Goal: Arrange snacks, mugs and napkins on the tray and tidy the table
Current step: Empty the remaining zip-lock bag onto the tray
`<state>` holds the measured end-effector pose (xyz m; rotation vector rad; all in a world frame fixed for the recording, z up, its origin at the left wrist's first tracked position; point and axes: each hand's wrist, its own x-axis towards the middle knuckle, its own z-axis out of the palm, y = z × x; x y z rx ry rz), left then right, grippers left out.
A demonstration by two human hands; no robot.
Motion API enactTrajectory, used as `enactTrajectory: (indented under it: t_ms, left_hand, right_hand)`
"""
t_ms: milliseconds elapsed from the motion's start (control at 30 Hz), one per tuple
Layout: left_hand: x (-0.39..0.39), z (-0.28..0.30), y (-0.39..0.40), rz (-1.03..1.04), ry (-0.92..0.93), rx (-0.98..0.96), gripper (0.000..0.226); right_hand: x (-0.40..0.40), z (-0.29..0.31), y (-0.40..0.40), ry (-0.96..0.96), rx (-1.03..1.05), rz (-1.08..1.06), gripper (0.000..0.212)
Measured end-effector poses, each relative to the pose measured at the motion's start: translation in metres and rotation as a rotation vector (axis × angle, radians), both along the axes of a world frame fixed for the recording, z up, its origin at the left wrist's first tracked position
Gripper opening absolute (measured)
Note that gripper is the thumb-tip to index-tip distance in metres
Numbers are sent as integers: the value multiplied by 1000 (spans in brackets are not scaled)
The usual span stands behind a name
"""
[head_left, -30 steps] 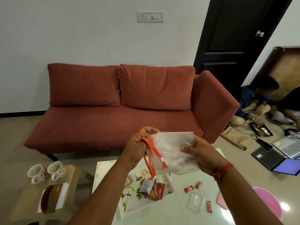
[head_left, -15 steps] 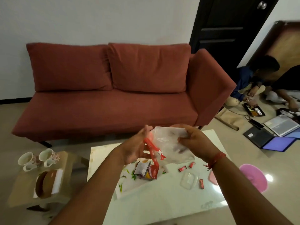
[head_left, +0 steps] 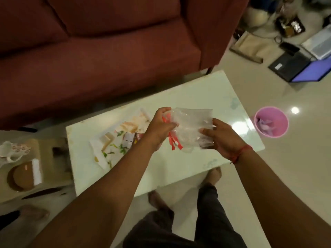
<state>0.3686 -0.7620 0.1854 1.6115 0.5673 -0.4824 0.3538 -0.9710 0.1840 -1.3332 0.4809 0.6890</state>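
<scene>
Both hands hold a clear plastic bag [head_left: 191, 124] with red strips [head_left: 172, 142] above the white table [head_left: 179, 97]. My left hand [head_left: 159, 127] pinches the bag's left edge where the red strips hang. My right hand [head_left: 220, 135] grips its right side. Under my left forearm lies a floral tray or mat [head_left: 114, 145] with snack packets [head_left: 131, 140] on it. Two patterned mugs [head_left: 12, 151] stand on a low stool at the far left, beside a brown holder with white napkins [head_left: 36, 171].
A red sofa [head_left: 100, 51] runs behind the table. A pink bin [head_left: 271, 124] stands on the floor to the right. Laptops [head_left: 293, 67] and clutter lie at the upper right. My feet are below the table's near edge.
My view has tilted down sharply, so the table fills the middle. Both hands keep hold of the plastic bag, lower over the table; the small red sweets and clear lid are hidden from view.
</scene>
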Motion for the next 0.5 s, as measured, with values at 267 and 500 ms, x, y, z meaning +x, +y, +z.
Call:
enactTrajectory:
  t_ms: [267, 500]
  left_hand:
    - [62, -136, -182, 62, 172, 35, 60]
    - [109, -200, -312, -95, 234, -125, 68]
  right_hand:
    - [47, -111, -169, 75, -85, -130, 31]
    - [85, -200, -332, -122, -402, -464, 39]
